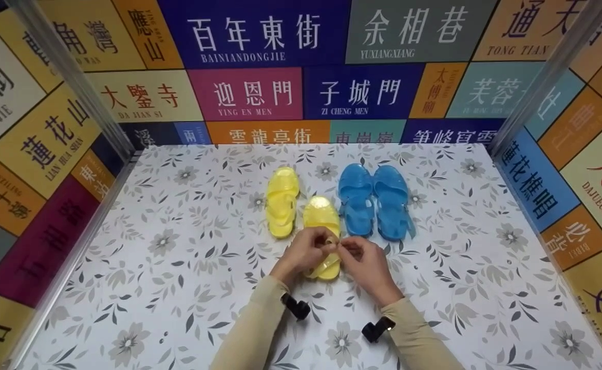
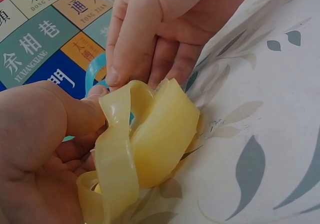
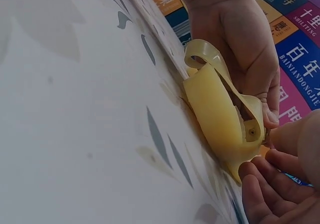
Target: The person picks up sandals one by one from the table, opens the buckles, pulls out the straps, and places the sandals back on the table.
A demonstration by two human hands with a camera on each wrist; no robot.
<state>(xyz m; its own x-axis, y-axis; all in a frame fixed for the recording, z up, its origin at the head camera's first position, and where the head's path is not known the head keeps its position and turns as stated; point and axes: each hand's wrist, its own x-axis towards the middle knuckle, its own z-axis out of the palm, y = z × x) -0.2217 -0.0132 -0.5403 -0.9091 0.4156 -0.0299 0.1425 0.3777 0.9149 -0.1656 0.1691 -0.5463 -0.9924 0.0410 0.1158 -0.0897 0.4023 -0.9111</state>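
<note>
A yellow jelly sandal (image 1: 320,209) lies toe away on the table, with both hands at its right side. My left hand (image 1: 306,251) pinches its ankle strap (image 2: 117,159) near the buckle end. Thumb and fingertips of my right hand (image 1: 368,263) meet the left ones there, pinching the strap too. In the right wrist view the strap (image 3: 220,64) loops over the heel part, and a small metal stud shows by the fingertips. The fingers hide the buckle itself. A second yellow sandal (image 1: 282,198) lies to the left, farther back.
Two blue sandals (image 1: 356,180) lie side by side to the right of the yellow pair, close to the right hand. A floral cloth (image 1: 162,241) covers the table. Panels with printed signs (image 1: 252,95) stand at the back and both sides.
</note>
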